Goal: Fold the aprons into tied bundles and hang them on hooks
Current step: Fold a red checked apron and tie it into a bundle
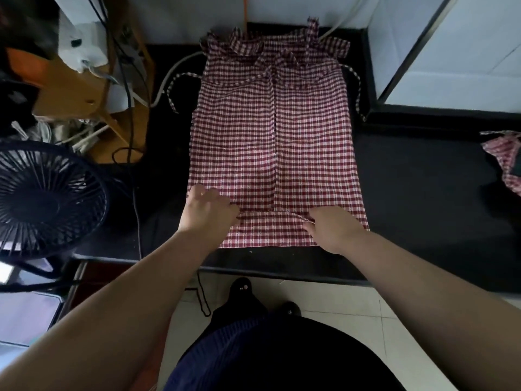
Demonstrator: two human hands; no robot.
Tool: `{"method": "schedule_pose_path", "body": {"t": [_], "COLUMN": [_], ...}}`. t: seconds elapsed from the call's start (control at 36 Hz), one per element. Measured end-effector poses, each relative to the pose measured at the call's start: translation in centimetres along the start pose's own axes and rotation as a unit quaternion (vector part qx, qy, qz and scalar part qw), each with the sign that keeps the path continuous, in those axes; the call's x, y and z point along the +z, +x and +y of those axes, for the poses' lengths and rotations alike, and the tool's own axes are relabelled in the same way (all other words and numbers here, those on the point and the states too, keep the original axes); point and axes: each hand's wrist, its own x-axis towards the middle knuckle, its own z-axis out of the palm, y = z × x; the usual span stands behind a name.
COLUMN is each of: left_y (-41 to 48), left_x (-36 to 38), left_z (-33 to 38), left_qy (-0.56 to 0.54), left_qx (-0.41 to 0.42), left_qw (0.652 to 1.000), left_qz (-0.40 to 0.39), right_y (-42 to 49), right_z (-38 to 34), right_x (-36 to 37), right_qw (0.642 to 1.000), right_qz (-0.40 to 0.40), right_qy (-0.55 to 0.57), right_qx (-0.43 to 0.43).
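Apron (pixel 270 136) of red-and-white checked cloth lies flat on a black table (pixel 423 193), sides folded to a centre seam, ties bunched far. Left stands a black ribbed fan (pixel 48 198). The left hand (pixel 208 210) and right hand (pixel 332 227) pinch its near hem. Another checked apron (pixel 504 162) lies crumpled at right.
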Motion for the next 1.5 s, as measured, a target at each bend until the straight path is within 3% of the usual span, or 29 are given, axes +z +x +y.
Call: {"method": "schedule_pose_path", "body": {"t": [0.08,0.14,0.19,0.25,0.36,0.5,0.56,0.64,0.72,0.81,0.86,1.06,1.19,1.33,1.42,1.5], "left_y": [-1.1,-1.9,-2.6,-3.0,-3.9,-3.6,-3.3,-3.2,-3.1,-2.8,-2.7,-2.2,-0.7,1.9,2.4,2.4], "left_x": [0.8,1.3,1.9,2.4,3.8,3.3,3.1,2.9,2.6,2.5,2.4,1.4,-0.7,-2.2,-2.1,-0.7], "left_z": [0.6,1.1,2.1,2.7,3.3,2.9,2.8,2.6,2.4,2.1,1.8,0.3,-1.0,-4.0,-5.8,-7.2], "left_qy": [-0.08,-0.136,-0.182,-0.209,-0.17,-0.167,-0.181,-0.188,-0.188,-0.186,-0.182,-0.176,-0.29,-0.335,-0.384,-0.448], "left_qx": [0.023,0.069,0.107,0.077,0.081,0.084,0.079,0.067,0.063,0.062,0.07,0.112,0.017,-0.006,-0.036,-0.095], "left_qw": [0.992,0.982,0.976,0.974,0.979,0.98,0.977,0.977,0.978,0.978,0.978,0.975,0.953,0.932,0.912,0.879], "left_qz": [0.099,0.108,0.054,-0.042,-0.073,-0.074,-0.079,-0.077,-0.072,-0.076,-0.078,-0.08,-0.085,-0.136,-0.139,-0.13], "right_y": [-0.2,-0.3,-0.5,-0.5,-1.0,-2.1,-2.5,-2.8,-2.7,-2.4,-2.3,-1.4,-0.3,-0.1,0.6,1.1], "right_z": [0.2,0.2,0.4,0.7,2.2,4.4,4.6,4.2,3.4,2.3,1.9,1.9,2.2,2.9,3.5,4.4], "right_x": [0.0,-0.3,-0.8,-1.4,-1.7,-0.9,-0.6,0.2,1.1,1.9,2.1,1.0,-1.7,-3.4,-4.3,-4.8], "right_qw": [0.999,0.999,0.998,0.997,0.989,0.929,0.902,0.927,0.949,0.986,0.993,0.981,0.996,0.995,0.996,0.997], "right_qz": [0.018,0.016,0.005,-0.015,-0.027,0.108,0.148,0.217,0.297,0.138,0.051,0.101,0.039,-0.058,-0.048,-0.039], "right_qy": [0.03,0.046,0.056,0.069,0.082,0.279,0.307,0.144,-0.037,-0.062,-0.069,-0.118,0.012,-0.079,-0.073,0.005], "right_qx": [0.013,0.015,0.014,0.034,0.12,0.219,0.264,0.27,0.098,-0.077,-0.081,-0.119,-0.075,-0.036,0.011,0.062]}}
